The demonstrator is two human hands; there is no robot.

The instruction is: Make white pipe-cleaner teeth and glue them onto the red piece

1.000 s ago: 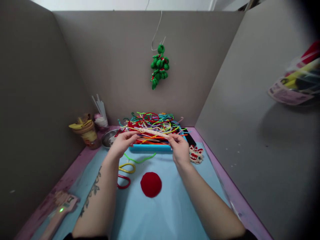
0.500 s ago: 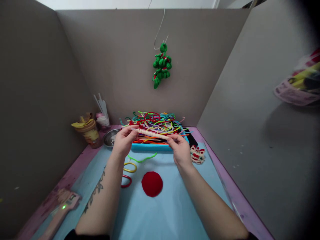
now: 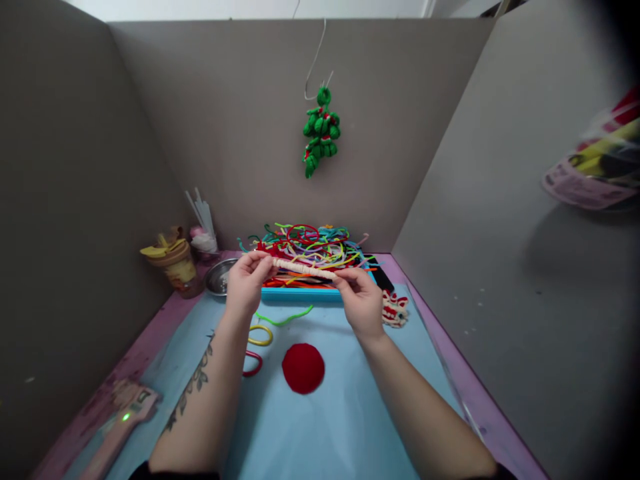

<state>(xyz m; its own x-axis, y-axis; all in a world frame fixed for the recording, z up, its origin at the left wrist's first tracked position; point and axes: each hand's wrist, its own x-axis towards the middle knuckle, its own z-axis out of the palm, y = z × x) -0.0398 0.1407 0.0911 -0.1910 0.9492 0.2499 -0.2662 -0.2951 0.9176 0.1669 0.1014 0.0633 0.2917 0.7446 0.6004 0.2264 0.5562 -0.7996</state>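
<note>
Both hands hold a cream-coloured coiled stick (image 3: 303, 269) level in front of me, above the near edge of a blue tray (image 3: 300, 294). My left hand (image 3: 247, 283) pinches its left end and my right hand (image 3: 359, 299) pinches its right end. The tray is heaped with several coloured pipe cleaners (image 3: 307, 246). Below the hands, on the light blue mat (image 3: 325, 427), lie a red fuzzy dome (image 3: 303, 367), a green pipe cleaner (image 3: 283, 317), a yellow loop (image 3: 261, 335) and a red loop (image 3: 253, 363).
Grey partition walls enclose the desk on three sides. A green knotted ornament (image 3: 321, 131) hangs from a wire hook on the back wall. At the left stand a yellow-brown cup (image 3: 175, 264), a metal bowl (image 3: 220, 275) and white sticks (image 3: 200, 212). A small red-and-white figure (image 3: 395, 309) lies right of my right hand. A pink device (image 3: 121, 417) with a green light lies front left.
Both hands have kept hold of the cream stick and shifted it slightly; my left fingers have curled more tightly round its end. Nothing else on the desk has moved.
</note>
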